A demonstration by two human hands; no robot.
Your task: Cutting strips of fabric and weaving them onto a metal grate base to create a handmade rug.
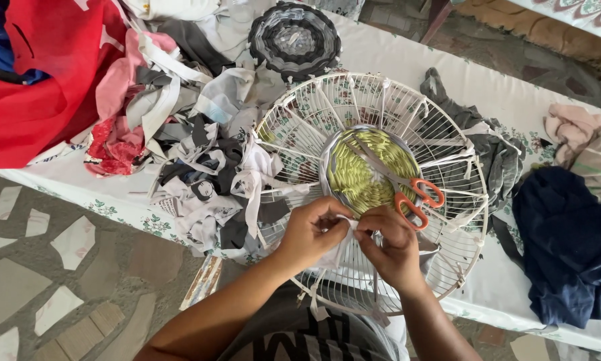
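Observation:
A round white wire fan guard point(447, 257) lies flat at the table's near edge. White fabric strips run like spokes across it, and a yellow-green woven disc point(364, 175) with a grey rim fills its middle. My left hand point(310, 232) and my right hand point(389, 246) meet at the guard's near side. Both pinch one white fabric strip point(346, 230) between their fingertips. Orange-handled scissors point(413, 197) rest on the guard just beyond my right hand.
A heap of white, grey and black fabric strips point(207, 177) lies left of the guard, beside red cloth point(46, 73). A finished grey-and-black round mat point(294, 40) sits behind. Dark blue cloth point(568, 247) and pink cloth point(571, 127) lie right. The floral tablecloth point(120, 200) overhangs a stone floor.

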